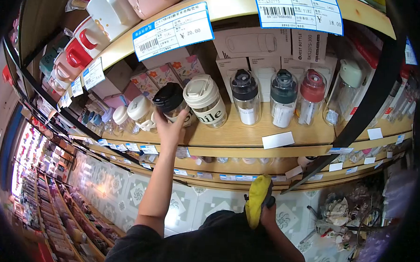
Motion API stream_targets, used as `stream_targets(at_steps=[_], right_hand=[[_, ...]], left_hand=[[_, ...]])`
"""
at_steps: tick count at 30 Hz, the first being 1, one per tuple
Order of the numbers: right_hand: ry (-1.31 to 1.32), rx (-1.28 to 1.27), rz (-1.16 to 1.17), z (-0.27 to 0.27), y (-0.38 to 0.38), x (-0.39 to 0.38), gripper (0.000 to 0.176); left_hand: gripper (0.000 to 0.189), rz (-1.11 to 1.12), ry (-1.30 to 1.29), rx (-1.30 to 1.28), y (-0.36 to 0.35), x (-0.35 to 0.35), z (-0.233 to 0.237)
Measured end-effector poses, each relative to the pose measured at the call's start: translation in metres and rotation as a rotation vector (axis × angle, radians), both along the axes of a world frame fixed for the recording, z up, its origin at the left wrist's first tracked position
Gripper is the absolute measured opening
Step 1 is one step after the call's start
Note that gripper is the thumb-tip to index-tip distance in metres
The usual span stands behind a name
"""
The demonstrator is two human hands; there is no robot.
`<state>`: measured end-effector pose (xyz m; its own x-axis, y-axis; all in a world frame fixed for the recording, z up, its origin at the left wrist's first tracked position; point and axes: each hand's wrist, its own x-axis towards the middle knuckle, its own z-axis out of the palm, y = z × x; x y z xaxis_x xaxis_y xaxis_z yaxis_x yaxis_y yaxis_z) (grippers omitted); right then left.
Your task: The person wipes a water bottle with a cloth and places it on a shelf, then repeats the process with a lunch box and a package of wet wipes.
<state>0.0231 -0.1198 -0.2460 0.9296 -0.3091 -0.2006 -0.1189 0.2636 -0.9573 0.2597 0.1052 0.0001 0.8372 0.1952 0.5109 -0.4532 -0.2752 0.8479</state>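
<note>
My left hand (169,127) is raised to the wooden shelf (247,135) and grips a clear cup with a black lid (170,101). Right beside it stands a clear cup with a cream lid (205,101) that reads "smile". My right hand (266,212) hangs low by my waist and holds a yellow cloth (257,199) together with a dark handle.
Three clear bottles with black (245,97), dark green (283,97) and red (311,96) lids stand to the right on the same shelf, boxes behind them. White-lidded cups (138,111) stand to the left. Price tags (173,31) hang from the shelf above. A tiled floor lies below.
</note>
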Motion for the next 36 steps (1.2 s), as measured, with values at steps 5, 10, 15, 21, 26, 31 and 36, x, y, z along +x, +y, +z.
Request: stream_targets(at_steps=[5, 10, 15, 21, 26, 31, 36], right_hand=[[-0.136, -0.109, 0.04, -0.033, 0.002, -0.008, 0.02], [-0.063, -0.228, 0.042, 0.038, 0.01, -0.009, 0.037], [-0.162, -0.33, 0.162, 0.06, 0.02, -0.026, 0.04], [-0.142, -0.489, 0.263, 0.063, 0.024, -0.086, 0.04], [0.018, -0.634, 0.182, 0.065, 0.01, -0.16, 0.036], [0.064, -0.744, 0.084, 0.078, 0.009, -0.221, 0.037], [0.074, -0.853, 0.03, 0.079, 0.009, -0.256, 0.037]], left_hand=[[0.061, 0.1, -0.167, -0.095, -0.009, -0.066, 0.002], [0.015, -0.311, 0.047, 0.038, -0.027, -0.139, -0.064], [0.061, -0.948, 0.545, 0.502, -0.049, -0.203, -0.118], [0.038, -0.863, 0.675, 0.425, -0.034, -0.256, -0.141], [0.026, -0.942, 0.829, 0.072, -0.017, -0.29, -0.146], [0.024, -1.016, 0.883, -0.063, -0.014, -0.335, -0.165], [0.021, -1.02, 0.992, -0.061, -0.003, -0.36, -0.164]])
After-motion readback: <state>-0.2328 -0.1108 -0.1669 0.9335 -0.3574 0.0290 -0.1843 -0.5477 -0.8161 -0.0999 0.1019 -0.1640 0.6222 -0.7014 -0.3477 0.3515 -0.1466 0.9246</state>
